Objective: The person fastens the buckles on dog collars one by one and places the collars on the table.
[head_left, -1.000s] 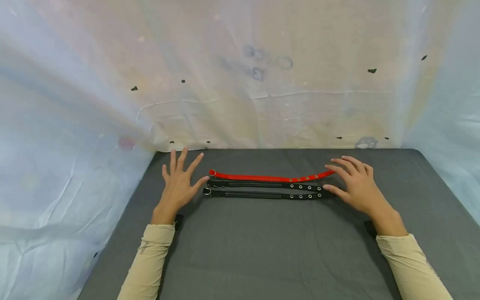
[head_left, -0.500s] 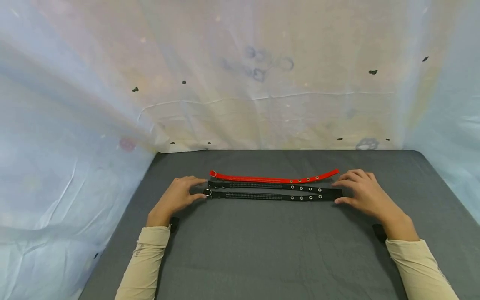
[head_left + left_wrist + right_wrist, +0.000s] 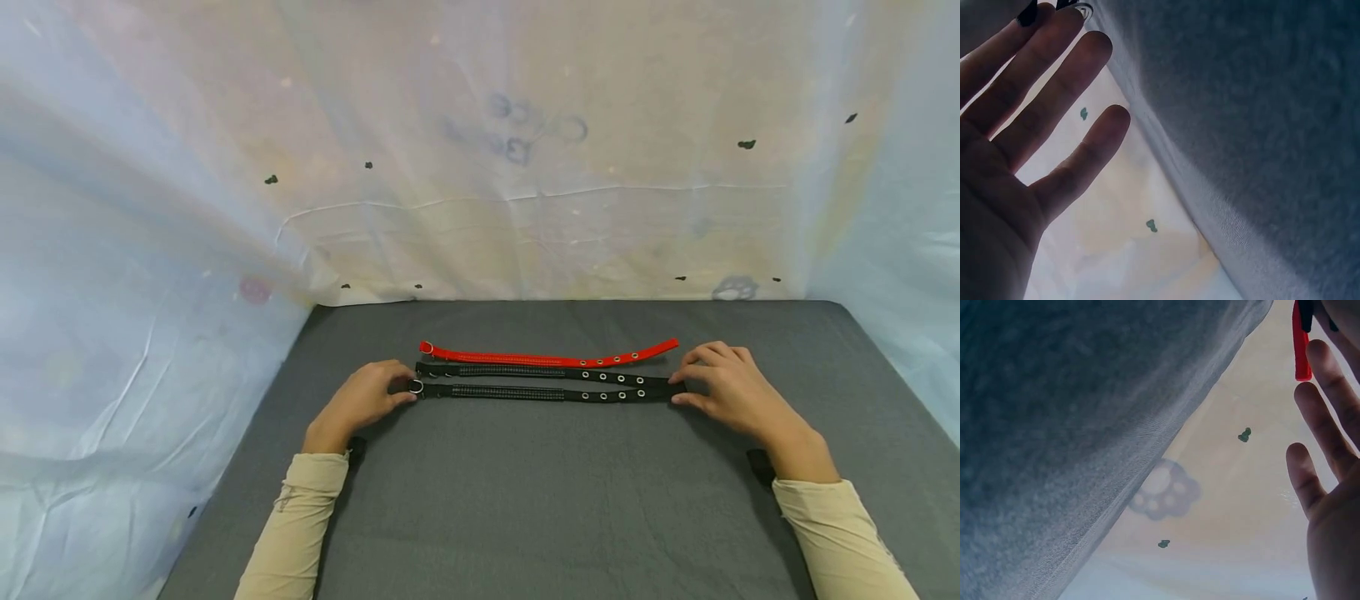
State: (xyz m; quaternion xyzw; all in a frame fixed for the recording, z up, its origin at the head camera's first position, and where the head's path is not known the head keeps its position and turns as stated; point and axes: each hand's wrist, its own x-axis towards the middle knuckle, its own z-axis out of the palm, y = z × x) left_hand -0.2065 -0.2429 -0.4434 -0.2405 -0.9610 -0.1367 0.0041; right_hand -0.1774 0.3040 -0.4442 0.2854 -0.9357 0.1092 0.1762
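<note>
Left grip (image 3: 360,398) drawn back | pinching nearest black strap (image 3: 510,392) by buckle (image 3: 417,386) | right grip (image 3: 726,385) pinching opposite end

On the table (image 3: 525,500), the far strap (image 3: 517,360), the middle strap (image 3: 510,370) and the near strap (image 3: 508,392) are laid lengthwise from left to right, one before another. The near strap's left end is held by the left hand (image 3: 363,395). Its right end is gripped by the right hand (image 3: 726,385), where the middle strap's is also brought close. The table is bounded at far, left and right by a backdrop (image 3: 525,237).
</note>
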